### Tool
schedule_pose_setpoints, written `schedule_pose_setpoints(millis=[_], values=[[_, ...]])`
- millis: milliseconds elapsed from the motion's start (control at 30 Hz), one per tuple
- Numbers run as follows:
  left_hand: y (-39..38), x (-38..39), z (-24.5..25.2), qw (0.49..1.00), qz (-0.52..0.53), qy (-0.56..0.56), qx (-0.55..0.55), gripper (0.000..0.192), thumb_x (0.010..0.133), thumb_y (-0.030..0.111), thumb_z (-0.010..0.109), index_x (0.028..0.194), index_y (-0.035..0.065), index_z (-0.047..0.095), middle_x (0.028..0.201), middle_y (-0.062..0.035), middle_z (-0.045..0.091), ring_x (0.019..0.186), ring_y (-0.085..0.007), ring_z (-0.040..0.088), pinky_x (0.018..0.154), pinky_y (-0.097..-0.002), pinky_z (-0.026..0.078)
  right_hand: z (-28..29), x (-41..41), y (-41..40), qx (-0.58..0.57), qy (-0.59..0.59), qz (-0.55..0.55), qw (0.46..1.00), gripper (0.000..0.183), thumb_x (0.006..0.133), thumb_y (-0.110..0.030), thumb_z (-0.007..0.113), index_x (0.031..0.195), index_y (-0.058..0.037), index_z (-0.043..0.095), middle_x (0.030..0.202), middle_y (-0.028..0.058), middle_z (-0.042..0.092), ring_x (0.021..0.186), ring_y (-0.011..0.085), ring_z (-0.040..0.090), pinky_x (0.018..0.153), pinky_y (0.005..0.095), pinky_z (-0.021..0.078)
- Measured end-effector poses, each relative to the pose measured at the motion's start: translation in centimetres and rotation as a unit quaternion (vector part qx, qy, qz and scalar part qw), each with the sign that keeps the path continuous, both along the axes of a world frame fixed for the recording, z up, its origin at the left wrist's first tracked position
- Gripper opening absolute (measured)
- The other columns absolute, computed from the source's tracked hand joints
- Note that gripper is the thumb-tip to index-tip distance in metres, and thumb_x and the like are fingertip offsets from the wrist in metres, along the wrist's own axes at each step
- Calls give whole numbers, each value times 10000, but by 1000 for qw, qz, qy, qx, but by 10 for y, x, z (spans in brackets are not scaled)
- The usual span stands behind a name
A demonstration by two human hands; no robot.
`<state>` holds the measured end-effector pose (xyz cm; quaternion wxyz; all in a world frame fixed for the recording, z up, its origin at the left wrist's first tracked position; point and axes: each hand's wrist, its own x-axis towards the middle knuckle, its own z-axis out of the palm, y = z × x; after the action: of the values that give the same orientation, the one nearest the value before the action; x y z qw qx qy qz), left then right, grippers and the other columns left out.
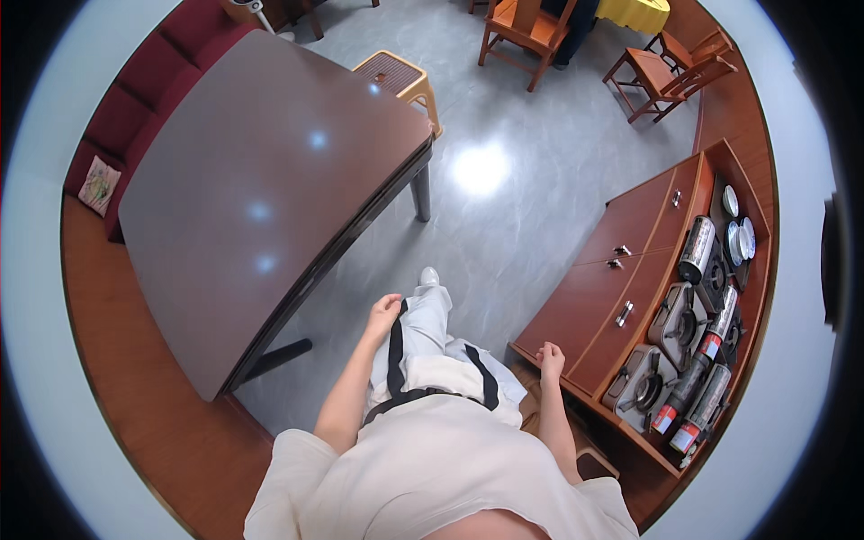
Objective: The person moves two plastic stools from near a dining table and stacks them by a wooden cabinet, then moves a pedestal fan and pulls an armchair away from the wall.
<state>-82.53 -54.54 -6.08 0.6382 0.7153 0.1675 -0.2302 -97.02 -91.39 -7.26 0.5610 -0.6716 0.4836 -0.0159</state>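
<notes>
My left hand (386,311) hangs low beside my thigh, near a black strap on my light trousers, with its fingers loosely curled; nothing shows in it. On the other side, my right hand (551,356) is half curled near the lower corner of a reddish wooden cabinet (574,304), and no object is visible in it. A large dark table (270,155) stands to my left. Portable gas stoves (677,324) and gas canisters (721,317) lie on the cabinet's shelf to my right, along with white and blue dishes (734,243).
A beige plastic stool (398,74) stands at the table's far corner. Wooden chairs (651,74) and a yellow tablecloth (634,12) are farther off, with a person's dark-clothed leg (572,34) between. A dark red sofa (148,81) with a cushion (100,185) runs behind the table.
</notes>
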Motion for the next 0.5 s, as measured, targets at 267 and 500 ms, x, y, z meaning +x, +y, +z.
schedule_pose_setpoints(millis=[267, 500], values=[[-36, 137, 3, 999, -36, 17, 8, 260, 797, 185, 483, 1014, 52, 533, 855, -4, 553, 750, -76, 496, 629, -218, 393, -26, 4, -21, -34, 134, 18, 990, 163, 790, -138, 485, 783, 10, 553, 643, 52, 536, 545, 117, 523, 466, 219, 438], [-100, 219, 15, 986, -157, -25, -48, 299, 792, 164, 484, 1057, 28, 503, 959, -58, 546, 909, -134, 488, 801, -254, 376, -17, 92, -49, 65, 133, -36, 988, 147, 793, -99, 473, 774, 26, 549, 605, 50, 499, 497, 122, 488, 436, 233, 414]])
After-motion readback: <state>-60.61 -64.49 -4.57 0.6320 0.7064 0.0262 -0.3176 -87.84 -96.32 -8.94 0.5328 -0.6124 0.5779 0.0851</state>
